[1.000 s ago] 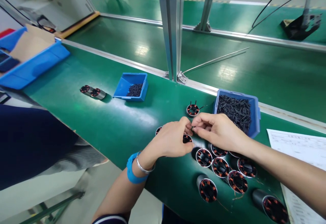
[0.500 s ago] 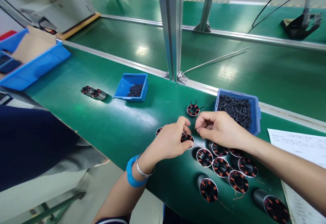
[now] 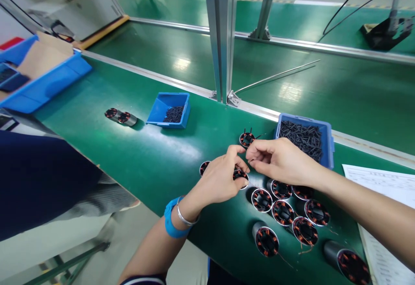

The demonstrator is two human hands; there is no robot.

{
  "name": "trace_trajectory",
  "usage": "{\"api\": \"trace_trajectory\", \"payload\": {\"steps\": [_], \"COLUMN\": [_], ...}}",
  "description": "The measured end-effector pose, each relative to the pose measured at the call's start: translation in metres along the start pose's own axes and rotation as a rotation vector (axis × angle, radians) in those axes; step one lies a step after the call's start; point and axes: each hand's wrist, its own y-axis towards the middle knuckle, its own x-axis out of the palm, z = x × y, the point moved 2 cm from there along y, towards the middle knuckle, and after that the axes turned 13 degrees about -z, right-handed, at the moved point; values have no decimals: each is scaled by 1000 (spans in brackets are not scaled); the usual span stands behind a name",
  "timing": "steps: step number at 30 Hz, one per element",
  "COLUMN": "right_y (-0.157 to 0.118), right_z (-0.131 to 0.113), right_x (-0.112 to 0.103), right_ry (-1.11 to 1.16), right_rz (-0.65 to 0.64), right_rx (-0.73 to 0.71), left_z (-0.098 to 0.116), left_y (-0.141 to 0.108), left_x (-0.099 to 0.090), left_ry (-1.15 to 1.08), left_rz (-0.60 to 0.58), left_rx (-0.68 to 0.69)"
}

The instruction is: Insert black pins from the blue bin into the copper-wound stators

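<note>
My left hand (image 3: 223, 174), with a blue band and a silver bangle at the wrist, is curled round a metal cylinder with copper windings (image 3: 241, 177). Close to its fingertips, my right hand (image 3: 269, 157) is pinched; whatever lies between its fingers is too small to make out. Just behind the hands stands a wound cylinder (image 3: 247, 139) with thin black pieces sticking up. Another cylinder (image 3: 204, 168) is partly hidden by my left hand. Several more wound cylinders (image 3: 262, 200) stand in front of my right forearm.
A blue bin of black pieces (image 3: 331, 146) sits behind my right hand. Farther left are a smaller blue bin (image 3: 157, 110), two cylinders (image 3: 127, 118) and a large blue crate (image 3: 48, 94). A metal post (image 3: 222, 38) rises behind; printed paper (image 3: 382, 183) lies right.
The view has shifted slightly. My fingertips have come closer together, and my right hand now overlaps the front of the cylinder with the black pieces.
</note>
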Motion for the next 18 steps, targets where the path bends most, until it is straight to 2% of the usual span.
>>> {"api": "trace_trajectory", "payload": {"steps": [3,8,12,15,16,18], "right_y": [0,2,5,-2,-7,-17], "right_z": [0,4,3,4,6,16], "right_x": [-2,3,15,10,3,-19], "right_ry": [-51,65,-29,-135,-182,-321], "right_rz": [4,-73,-87,-106,-73,99], "right_rx": [-10,-7,-30,-27,-10,78], "left_z": [1,2,-2,-8,-9,-11], "left_y": [0,0,-1,-4,-5,-6], "left_x": [-1,-2,-1,-2,-2,-3], "left_ry": [-1,6,-3,-4,4,34], "left_rz": [2,-7,24,81,87,80], "left_rx": [0,-5,-37,-72,-80,-73]}}
